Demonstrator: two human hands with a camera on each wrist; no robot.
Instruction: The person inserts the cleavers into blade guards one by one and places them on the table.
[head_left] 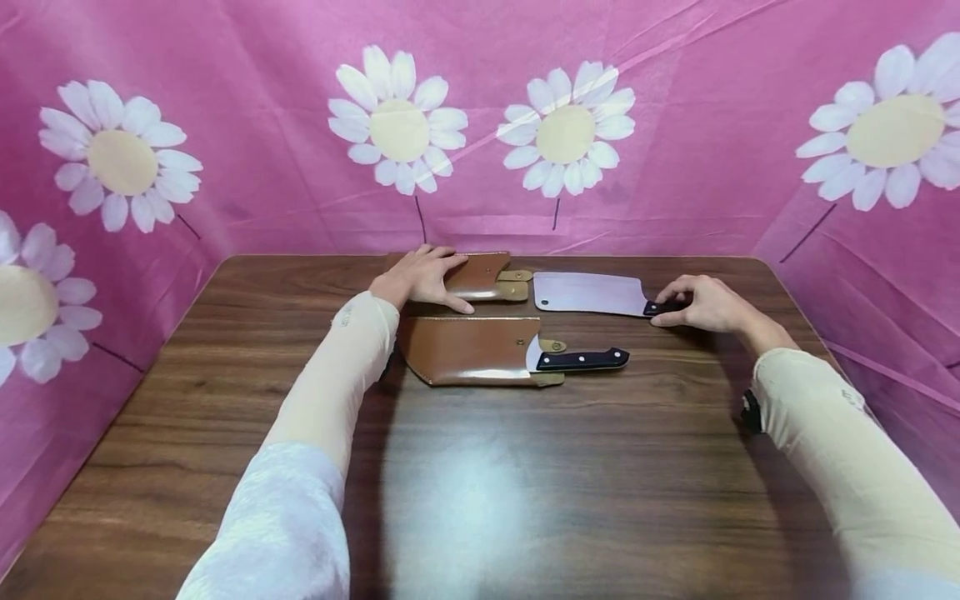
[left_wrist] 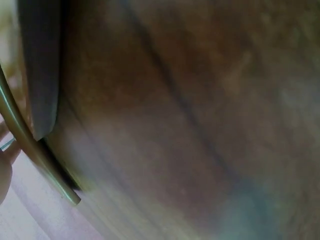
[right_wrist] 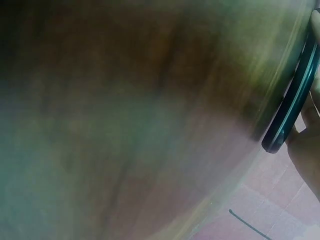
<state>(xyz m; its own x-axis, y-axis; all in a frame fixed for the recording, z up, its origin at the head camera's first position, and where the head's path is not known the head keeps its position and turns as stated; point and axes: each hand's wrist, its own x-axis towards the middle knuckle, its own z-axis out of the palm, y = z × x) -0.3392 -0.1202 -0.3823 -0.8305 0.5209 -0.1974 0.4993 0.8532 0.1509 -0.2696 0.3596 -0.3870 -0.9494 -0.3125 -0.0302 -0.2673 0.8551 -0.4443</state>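
My left hand lies spread over the far brown leather sheath, covering its left part, with the thumb along the near edge. At the right, my right hand pinches the black handle of a cleaver between thumb and fingers. The cleaver's broad blade points left, its tip end right beside the straps of the far sheath. Closer to me, a second brown sheath holds another knife. Only that knife's black riveted handle and a sliver of blade show.
All of this is at the back of a dark wood-grain table. A pink cloth with large white daisies hangs behind and along both sides. Bright light reflects off the tabletop near the middle.
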